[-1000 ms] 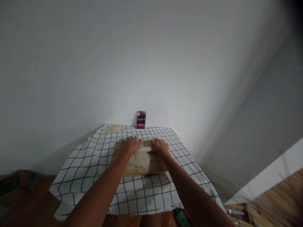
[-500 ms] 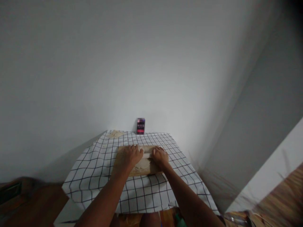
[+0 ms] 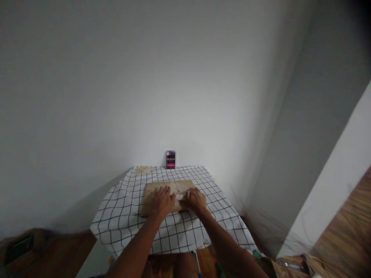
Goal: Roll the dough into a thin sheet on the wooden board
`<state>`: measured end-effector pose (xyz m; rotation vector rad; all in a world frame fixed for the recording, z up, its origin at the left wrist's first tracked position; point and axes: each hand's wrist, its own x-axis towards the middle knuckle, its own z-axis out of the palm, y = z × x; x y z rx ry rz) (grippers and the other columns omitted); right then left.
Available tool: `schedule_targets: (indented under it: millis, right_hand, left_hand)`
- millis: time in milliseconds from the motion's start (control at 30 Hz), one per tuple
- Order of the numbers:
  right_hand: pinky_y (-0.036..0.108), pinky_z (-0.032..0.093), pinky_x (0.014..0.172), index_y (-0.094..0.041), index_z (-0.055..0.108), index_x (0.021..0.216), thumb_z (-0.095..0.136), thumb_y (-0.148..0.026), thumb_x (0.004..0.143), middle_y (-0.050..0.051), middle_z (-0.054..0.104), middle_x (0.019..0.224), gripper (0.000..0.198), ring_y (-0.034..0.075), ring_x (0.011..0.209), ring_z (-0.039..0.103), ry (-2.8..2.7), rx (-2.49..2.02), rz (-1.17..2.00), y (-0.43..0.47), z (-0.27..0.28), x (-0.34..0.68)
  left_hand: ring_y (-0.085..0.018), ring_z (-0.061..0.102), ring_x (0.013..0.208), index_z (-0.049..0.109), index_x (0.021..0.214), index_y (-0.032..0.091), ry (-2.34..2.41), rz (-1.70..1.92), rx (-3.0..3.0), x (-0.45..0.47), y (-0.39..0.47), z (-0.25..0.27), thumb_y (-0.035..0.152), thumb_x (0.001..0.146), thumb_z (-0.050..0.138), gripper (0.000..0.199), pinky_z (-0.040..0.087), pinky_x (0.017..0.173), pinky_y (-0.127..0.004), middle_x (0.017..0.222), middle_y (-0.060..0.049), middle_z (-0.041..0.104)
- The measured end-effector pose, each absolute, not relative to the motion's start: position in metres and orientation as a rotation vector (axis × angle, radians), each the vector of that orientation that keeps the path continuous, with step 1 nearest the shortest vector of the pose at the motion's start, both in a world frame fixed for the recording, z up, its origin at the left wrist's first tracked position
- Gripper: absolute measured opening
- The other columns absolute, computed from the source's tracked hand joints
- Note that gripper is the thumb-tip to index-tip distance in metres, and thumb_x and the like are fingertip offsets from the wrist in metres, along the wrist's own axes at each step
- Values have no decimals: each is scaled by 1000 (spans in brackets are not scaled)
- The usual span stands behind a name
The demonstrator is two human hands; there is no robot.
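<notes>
On the board (image 3: pixel 148 199), I read the rolling pin (image 3: pixel 181 197) lying crosswise under the left hand (image 3: pixel 164 200), fingers extended, and right hand (image 3: pixel 196 199), curled, equally near; whether either grips, I cannot tell.

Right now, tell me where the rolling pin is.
In the head view, the rolling pin is below centre, over the wooden board, its visible part running between the left hand and the right hand.

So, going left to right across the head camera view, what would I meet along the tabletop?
Flat dough sheet at the far corner → left hand → bare middle of the rolling pin → right hand.
</notes>
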<state>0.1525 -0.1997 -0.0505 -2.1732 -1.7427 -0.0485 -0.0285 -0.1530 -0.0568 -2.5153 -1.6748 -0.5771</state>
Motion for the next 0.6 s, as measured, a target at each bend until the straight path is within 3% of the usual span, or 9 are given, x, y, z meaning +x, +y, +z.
schedule_targets:
  millis: [200, 433, 600]
  right_hand:
    - [44, 49, 115, -25, 78, 127, 36, -30, 114, 11, 71, 151, 44, 27, 151, 53, -1684, -2160, -46, -208, -54, 148]
    - [40, 53, 105, -26, 78, 120, 41, -31, 113, 10, 76, 137, 38, 26, 136, 63, -1729, -2172, -106, -194, -52, 153]
    - [43, 51, 105, -25, 77, 122, 34, -28, 114, 12, 75, 139, 43, 27, 133, 65, -1786, -2207, -72, -181, -38, 156]
  left_hand:
    - [-34, 47, 160, 67, 153, 23, -1635, -610, -2563, -36, -164, -58, 38, 109, 44, 51, 36, 133, -57, 165, -10, 61]
    - [-37, 59, 149, 73, 145, 17, -1632, -595, -2509, -28, -153, -52, 38, 110, 44, 50, 42, 128, -57, 158, -16, 66]
    - [-35, 64, 142, 74, 142, 18, -1683, -625, -2484, -22, -139, -53, 41, 111, 43, 49, 47, 121, -54, 151, -18, 72]
